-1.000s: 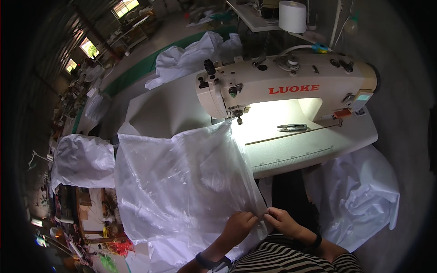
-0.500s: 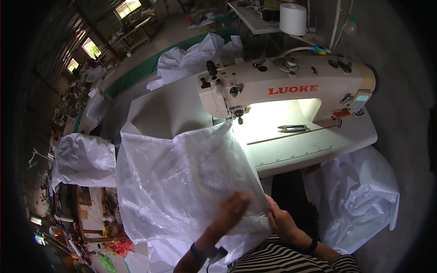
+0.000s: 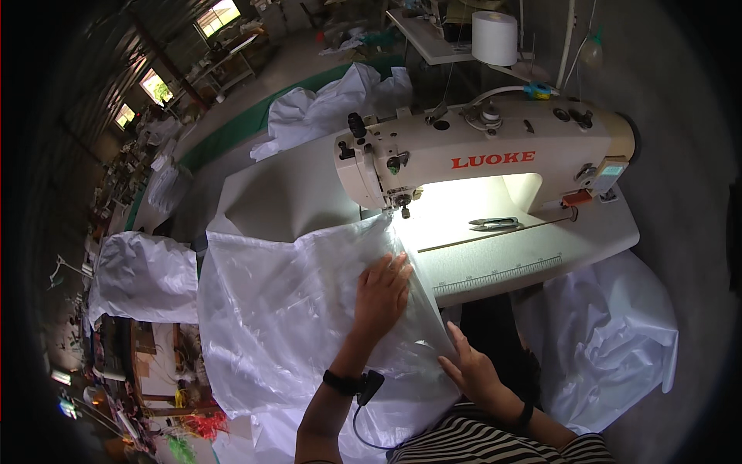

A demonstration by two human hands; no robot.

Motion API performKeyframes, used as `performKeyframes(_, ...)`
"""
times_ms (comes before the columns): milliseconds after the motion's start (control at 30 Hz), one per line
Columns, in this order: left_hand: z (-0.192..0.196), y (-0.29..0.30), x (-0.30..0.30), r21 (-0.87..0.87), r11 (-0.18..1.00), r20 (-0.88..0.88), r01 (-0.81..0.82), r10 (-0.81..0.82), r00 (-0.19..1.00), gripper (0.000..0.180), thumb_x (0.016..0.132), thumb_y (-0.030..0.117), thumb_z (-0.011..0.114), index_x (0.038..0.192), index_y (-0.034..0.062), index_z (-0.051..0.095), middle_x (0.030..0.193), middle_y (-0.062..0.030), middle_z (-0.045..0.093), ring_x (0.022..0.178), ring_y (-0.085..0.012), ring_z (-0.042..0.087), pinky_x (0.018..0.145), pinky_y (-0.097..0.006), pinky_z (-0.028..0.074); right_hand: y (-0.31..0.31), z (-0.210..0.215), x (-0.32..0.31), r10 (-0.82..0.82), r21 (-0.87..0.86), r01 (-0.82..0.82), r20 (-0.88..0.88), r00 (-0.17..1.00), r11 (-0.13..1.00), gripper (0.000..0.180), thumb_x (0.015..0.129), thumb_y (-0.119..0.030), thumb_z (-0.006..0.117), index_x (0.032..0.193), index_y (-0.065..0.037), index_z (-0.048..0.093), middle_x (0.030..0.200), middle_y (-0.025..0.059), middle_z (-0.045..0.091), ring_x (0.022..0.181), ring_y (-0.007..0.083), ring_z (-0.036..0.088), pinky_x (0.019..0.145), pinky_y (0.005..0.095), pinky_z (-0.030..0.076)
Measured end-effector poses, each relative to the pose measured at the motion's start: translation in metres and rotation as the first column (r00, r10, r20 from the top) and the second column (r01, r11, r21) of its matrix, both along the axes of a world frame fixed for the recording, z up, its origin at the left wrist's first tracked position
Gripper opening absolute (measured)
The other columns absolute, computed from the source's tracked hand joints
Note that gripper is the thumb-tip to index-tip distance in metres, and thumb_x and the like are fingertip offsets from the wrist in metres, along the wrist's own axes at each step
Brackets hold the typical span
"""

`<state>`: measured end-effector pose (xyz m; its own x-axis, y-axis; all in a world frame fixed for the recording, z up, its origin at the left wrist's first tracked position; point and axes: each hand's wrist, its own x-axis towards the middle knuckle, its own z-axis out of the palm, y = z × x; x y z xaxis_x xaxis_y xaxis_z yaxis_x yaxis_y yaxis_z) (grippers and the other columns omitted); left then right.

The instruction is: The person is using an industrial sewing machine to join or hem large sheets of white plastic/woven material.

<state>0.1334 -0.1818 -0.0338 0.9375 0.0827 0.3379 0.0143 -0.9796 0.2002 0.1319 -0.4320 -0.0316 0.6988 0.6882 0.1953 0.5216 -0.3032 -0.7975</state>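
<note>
A sheet of translucent white plastic spreads over the front of the table and hangs toward my lap. Its far corner sits under the needle area of the cream sewing machine. My left hand lies flat on the sheet close to its right edge, fingers stretched toward the needle. At that same edge, lower down, is my right hand, with fingers extended and thumb apart. It touches or hovers by the edge; which one I cannot tell. Thread snips rest on the lit machine bed.
White plastic material is heaped at the right, behind the machine, and at the left. A white thread cone stands behind the machine. Cluttered shelving with red and green strands lies at lower left. A cable hangs from my left wrist.
My left hand has moved up the sheet toward the needle and now lies flat. My right hand's fingers have loosened from the sheet's edge and spread.
</note>
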Motion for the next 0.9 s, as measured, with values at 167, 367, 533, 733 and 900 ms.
performKeyframes(167, 0.008, -0.001, 0.008, -0.022, 1.000, -0.013, -0.019, 0.019, 1.000, 0.038, 0.086, 0.020, 0.060, 0.124, 0.0137, 0.061, 0.140, -0.0085, 0.051, 0.135, -0.0271, 0.041, 0.105, -0.048, 0.033, 0.004, 0.007, 0.004, 0.048, -0.134, -0.044, 0.023, 0.999, 0.990, 0.055, 0.091, -0.007, 0.056, 0.143, 0.000, 0.038, 0.077, 0.0177, 0.065, 0.062, 0.0321, 0.066, 0.055, 0.0404, 0.054)
performKeyframes(367, 0.010, 0.005, 0.001, 0.086, 0.982, -0.141, 0.169, -0.156, 0.978, 0.040, 0.085, 0.019, 0.060, 0.125, 0.0126, 0.060, 0.141, -0.0097, 0.051, 0.133, -0.0299, 0.042, 0.105, -0.051, 0.033, 0.002, 0.004, 0.003, 0.088, -0.356, 0.008, 0.254, 0.963, 0.934, 0.060, 0.086, -0.004, 0.056, 0.143, -0.001, 0.041, 0.068, 0.0116, 0.063, 0.052, 0.0257, 0.063, 0.047, 0.0367, 0.052)
performKeyframes(533, 0.009, 0.011, -0.005, -0.321, 0.944, 0.003, 0.071, -0.074, 0.997, 0.036, 0.087, 0.019, 0.059, 0.122, 0.0116, 0.061, 0.136, -0.0062, 0.055, 0.129, -0.0312, 0.046, 0.105, -0.052, 0.034, 0.003, 0.000, 0.004, 0.143, -0.499, 0.010, 0.269, 0.952, 0.867, 0.063, 0.083, -0.003, 0.057, 0.144, -0.001, 0.040, 0.066, 0.0095, 0.061, 0.052, 0.0232, 0.064, 0.046, 0.0357, 0.052)
performKeyframes(733, 0.010, 0.011, 0.019, 0.116, 0.991, -0.037, 0.073, -0.069, 0.997, 0.035, 0.089, 0.021, 0.059, 0.122, 0.0095, 0.060, 0.137, -0.0058, 0.055, 0.129, -0.0288, 0.046, 0.103, -0.055, 0.035, 0.001, 0.011, 0.001, 0.134, -0.414, -0.008, 0.275, 0.952, 0.910, 0.063, 0.084, -0.004, 0.057, 0.144, 0.000, 0.039, 0.067, 0.0095, 0.062, 0.052, 0.0230, 0.064, 0.046, 0.0345, 0.051)
performKeyframes(900, 0.010, 0.003, -0.009, 0.134, 0.943, -0.109, 0.306, -0.293, 0.950, 0.032, 0.088, 0.019, 0.059, 0.119, 0.0094, 0.061, 0.131, -0.0076, 0.057, 0.133, -0.0277, 0.044, 0.106, -0.055, 0.033, 0.004, 0.013, 0.000, 0.195, -0.490, -0.033, 0.285, 0.939, 0.871, 0.064, 0.082, -0.003, 0.056, 0.143, 0.003, 0.039, 0.066, 0.0090, 0.062, 0.053, 0.0229, 0.065, 0.046, 0.0342, 0.052)
